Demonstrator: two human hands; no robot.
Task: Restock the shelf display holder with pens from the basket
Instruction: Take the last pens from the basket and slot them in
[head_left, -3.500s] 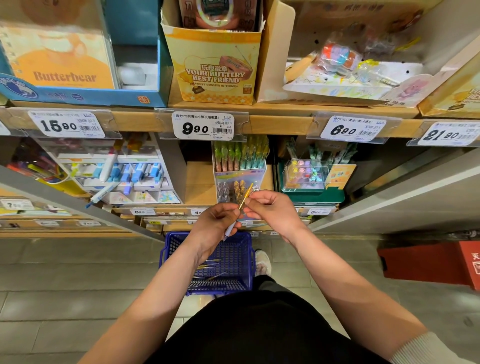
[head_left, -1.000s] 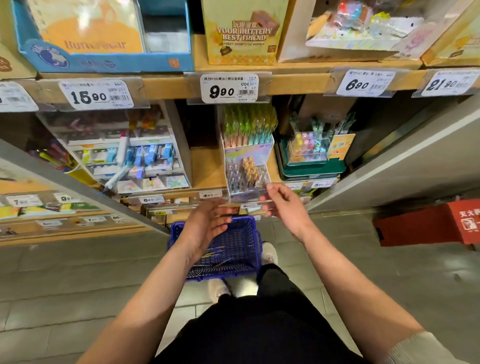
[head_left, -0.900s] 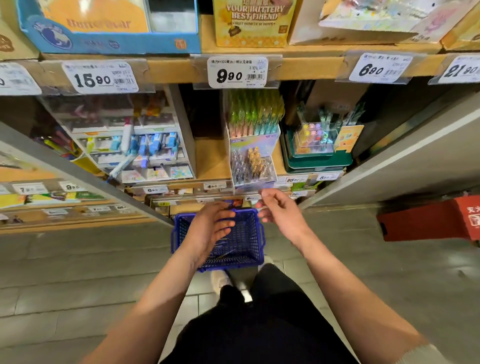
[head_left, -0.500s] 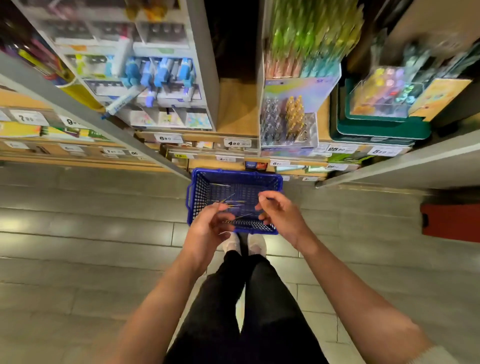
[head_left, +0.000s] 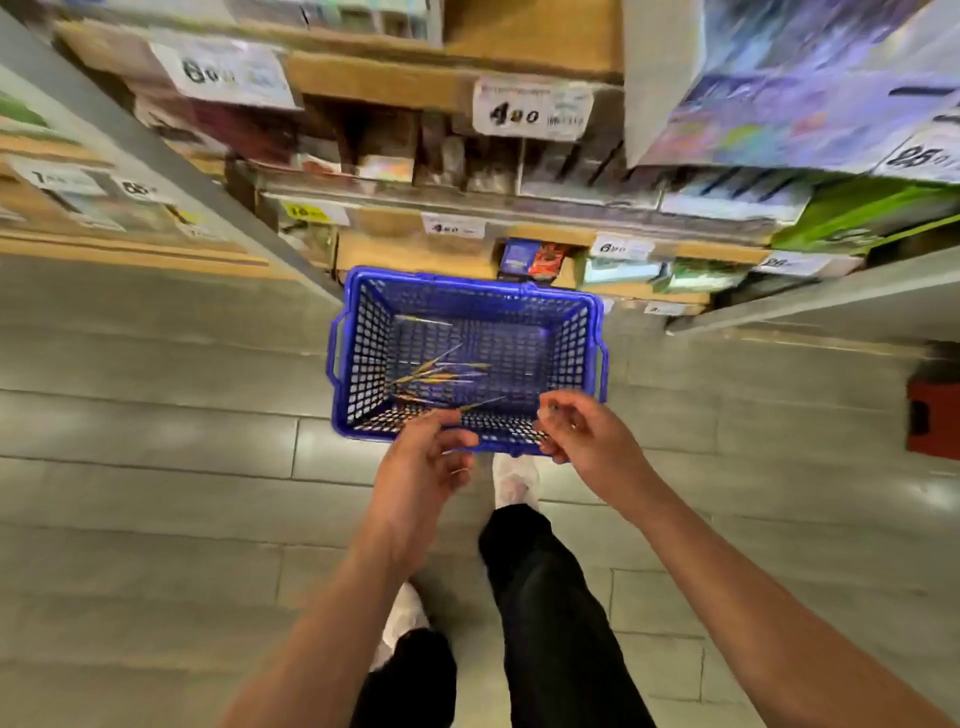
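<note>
Pens (head_left: 441, 374), thin and pointed, lie loose on the bottom of the blue plastic lattice basket (head_left: 363, 353), which sits on smooth grey floor tiles (head_left: 156, 467). I see my left hand (head_left: 421, 462) and right hand (head_left: 587, 436) over its near rim, fingers loosely curled, gripping nothing. Floor runs wide either side; the wooden shelf (head_left: 415, 254) stands just behind.

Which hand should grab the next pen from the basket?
Left. The left hand hovers at the near rim of the blue basket, beside the pens clustered left of centre; the right hand sits over the near right corner, farther off.
</note>
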